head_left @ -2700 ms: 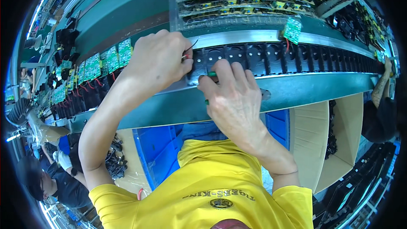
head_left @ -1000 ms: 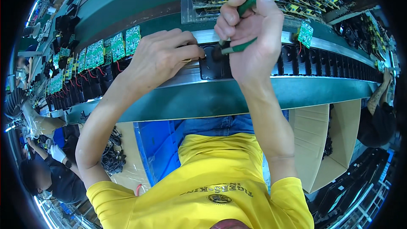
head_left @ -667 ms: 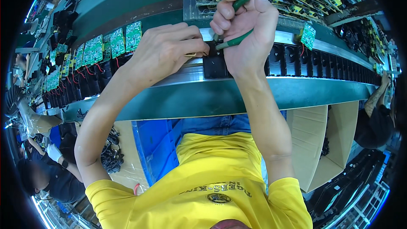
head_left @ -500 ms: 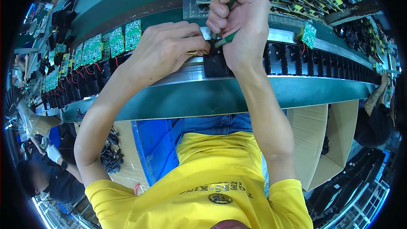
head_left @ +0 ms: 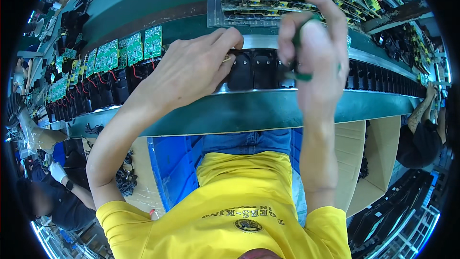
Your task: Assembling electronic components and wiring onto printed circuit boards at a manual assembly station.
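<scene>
My left hand (head_left: 199, 64) is closed at the black plastic housings, its fingers pinching a small circuit board (head_left: 227, 58), of which only a thin yellowish edge shows. Right beside those fingertips sits an open black housing (head_left: 240, 72), with more of the same to its right. My right hand (head_left: 318, 55) is lifted over the row and blurred by motion. Its fingers are wrapped round green-handled pliers (head_left: 304, 76); their jaws are smeared and partly hidden.
Green circuit boards (head_left: 105, 55) on red wires stand along the row at left. Stacked trays of yellow boards (head_left: 268, 2) lie beyond the metal rail. Below the bench are a blue bin (head_left: 175, 172) and a cardboard box (head_left: 350, 163). Other people work at both sides.
My right hand has moved right with the pliers, away from my left hand. My left hand has shifted slightly right, and the housings between the hands have come into view.
</scene>
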Motion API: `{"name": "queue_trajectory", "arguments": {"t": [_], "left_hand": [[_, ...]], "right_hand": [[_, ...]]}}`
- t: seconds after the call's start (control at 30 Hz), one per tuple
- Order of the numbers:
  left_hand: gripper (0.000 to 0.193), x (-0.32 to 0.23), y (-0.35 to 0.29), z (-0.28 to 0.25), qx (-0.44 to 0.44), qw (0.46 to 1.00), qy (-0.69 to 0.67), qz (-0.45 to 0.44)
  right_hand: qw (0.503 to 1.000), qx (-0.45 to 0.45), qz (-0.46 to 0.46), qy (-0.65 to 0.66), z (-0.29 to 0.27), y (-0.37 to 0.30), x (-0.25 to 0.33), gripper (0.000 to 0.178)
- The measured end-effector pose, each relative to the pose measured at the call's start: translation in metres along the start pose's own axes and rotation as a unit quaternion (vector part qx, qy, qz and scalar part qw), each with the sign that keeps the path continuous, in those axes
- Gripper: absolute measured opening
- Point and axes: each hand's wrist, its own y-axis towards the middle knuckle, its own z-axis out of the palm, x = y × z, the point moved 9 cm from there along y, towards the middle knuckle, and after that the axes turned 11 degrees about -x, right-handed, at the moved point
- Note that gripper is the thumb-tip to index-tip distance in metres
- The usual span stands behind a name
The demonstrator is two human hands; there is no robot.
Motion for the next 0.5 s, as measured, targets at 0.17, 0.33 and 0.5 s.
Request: {"name": "queue_trajectory", "arguments": {"t": [0.17, 0.33, 0.5], "left_hand": [[0.005, -0.001, 0.002, -0.001, -0.047, 0.998, -0.033, -0.036], [0.007, 0.01, -0.002, 0.008, -0.035, 0.992, -0.064, -0.098], [0.005, 0.013, -0.001, 0.01, -0.056, 0.991, -0.049, -0.108]], "right_hand": [[0.88, 0.082, -0.189, -0.427, -0.008, -0.046, 0.007, 0.035], [0.79, 0.097, -0.24, -0.556, -0.003, -0.064, -0.009, 0.023], [0.808, 0.08, -0.223, -0.54, -0.007, -0.065, -0.013, 0.02]]}}
